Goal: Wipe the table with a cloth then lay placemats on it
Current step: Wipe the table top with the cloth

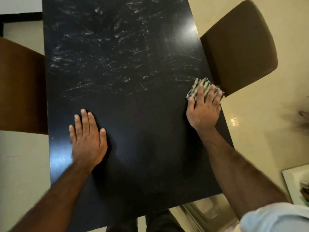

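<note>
Head: right hand (204,111) covers most of cloth (198,85).

Single view, head-worn, wide-angle. Looks steeply down and forward along a dark table (133,47) from its near end, within arm's reach. Frame edges take in a brown chair (18,84) at 9 o'clock, an olive chair (239,47) at 2 o'clock, and pale floor (267,131).

- Looks like a home dining area to me.
- Long dark table (133,114) fills the middle of the frame.
- 2 padded seats pulled up to it: brown chair (18,87) at left, olive chair (239,47) upper right.
- Glossy cream floor (260,136) along the right side.
</note>
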Demonstrator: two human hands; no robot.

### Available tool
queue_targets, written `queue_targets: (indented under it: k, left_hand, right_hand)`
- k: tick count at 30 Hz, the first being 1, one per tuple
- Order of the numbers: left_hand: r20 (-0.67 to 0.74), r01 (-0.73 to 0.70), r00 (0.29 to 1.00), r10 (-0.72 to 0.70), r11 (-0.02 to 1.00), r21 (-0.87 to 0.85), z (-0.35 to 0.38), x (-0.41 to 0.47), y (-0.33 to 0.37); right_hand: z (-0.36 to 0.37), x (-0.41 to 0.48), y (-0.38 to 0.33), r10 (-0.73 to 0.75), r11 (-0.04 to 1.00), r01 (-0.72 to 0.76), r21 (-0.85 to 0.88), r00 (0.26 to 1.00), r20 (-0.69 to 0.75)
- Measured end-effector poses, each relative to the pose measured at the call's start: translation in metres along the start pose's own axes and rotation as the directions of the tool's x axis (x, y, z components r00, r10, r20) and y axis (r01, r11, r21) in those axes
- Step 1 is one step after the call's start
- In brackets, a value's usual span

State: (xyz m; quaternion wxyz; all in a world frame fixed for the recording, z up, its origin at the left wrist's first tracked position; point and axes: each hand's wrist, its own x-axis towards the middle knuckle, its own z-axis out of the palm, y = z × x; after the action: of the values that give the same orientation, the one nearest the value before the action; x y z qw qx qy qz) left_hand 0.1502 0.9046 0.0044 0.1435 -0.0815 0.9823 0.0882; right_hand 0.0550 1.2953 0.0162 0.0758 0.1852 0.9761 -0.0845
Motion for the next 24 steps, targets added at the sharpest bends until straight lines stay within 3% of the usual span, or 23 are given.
queue_targets:
  k: [5,8,12,15,20,24]
  left_hand:
    - [-0.017,-0.241,0.970,0.244,0.965,0.100,0.017,0.014,0.092]
    - [0.003,-0.285,0.958,0.286,0.954,0.091,0.025,0.027,0.125]
    - [-0.037,-0.288,0.955,0.294,0.950,0.118,0.033,0.030,0.127]
    - [-0.069,-0.280,0.955,0.289,0.952,0.123,0.036,0.029,0.130]
    - [-0.067,-0.279,0.955,0.289,0.952,0.125,0.034,0.028,0.130]
    - [-0.046,-0.287,0.955,0.294,0.951,0.117,0.033,0.029,0.129]
  right_hand:
    - [0.014,-0.037,-0.034,-0.245,0.969,0.246,-0.021,0.969,0.041]
    - [0.014,-0.050,-0.007,-0.328,0.943,0.331,-0.031,0.942,0.069]
    - [-0.002,-0.010,0.040,-0.117,0.993,0.118,-0.027,0.992,0.054]
    - [-0.005,0.015,0.018,-0.035,0.999,0.035,-0.019,0.999,0.013]
    - [0.017,-0.028,-0.049,-0.335,0.942,0.335,-0.017,0.942,0.023]
    - [0.027,-0.066,-0.032,-0.495,0.869,0.494,0.024,0.866,0.071]
